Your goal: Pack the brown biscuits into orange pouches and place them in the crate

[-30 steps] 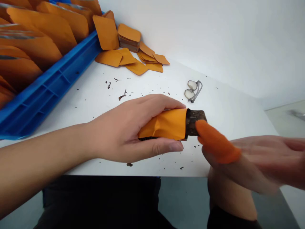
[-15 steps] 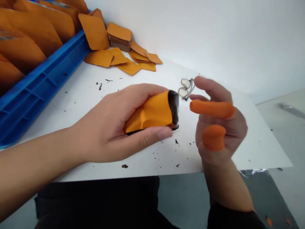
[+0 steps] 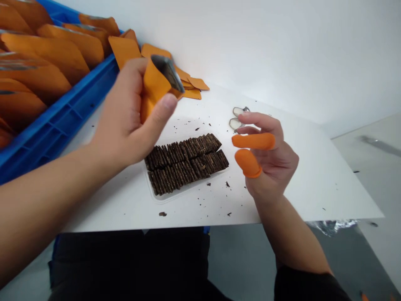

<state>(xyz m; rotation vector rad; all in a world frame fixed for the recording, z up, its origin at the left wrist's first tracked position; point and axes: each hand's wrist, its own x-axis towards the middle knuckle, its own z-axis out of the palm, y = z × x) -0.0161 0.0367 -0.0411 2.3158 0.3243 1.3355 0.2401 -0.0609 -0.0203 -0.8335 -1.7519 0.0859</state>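
My left hand (image 3: 127,115) is raised above the white table (image 3: 300,175) and grips an orange pouch (image 3: 155,85) with its dark mouth turned up and to the right. Below it, a clear shallow tray (image 3: 156,195) holds two rows of dark brown pressed slabs (image 3: 184,163). My right hand (image 3: 266,156) hovers just right of the tray, fingers loosely curled and apart, holding nothing; its thumb and forefinger wear orange finger cots.
A blue crate (image 3: 59,121) full of orange pouches runs along the left. Loose orange pouches (image 3: 191,85) lie at the back. A pair of glasses (image 3: 236,117) sits behind my right hand. Dark crumbs dot the table near its front edge.
My left hand lifted the pouch up and to the left, away from the table. The tray of dark slabs came into view on the table. My right hand drew back and hovers beside it.
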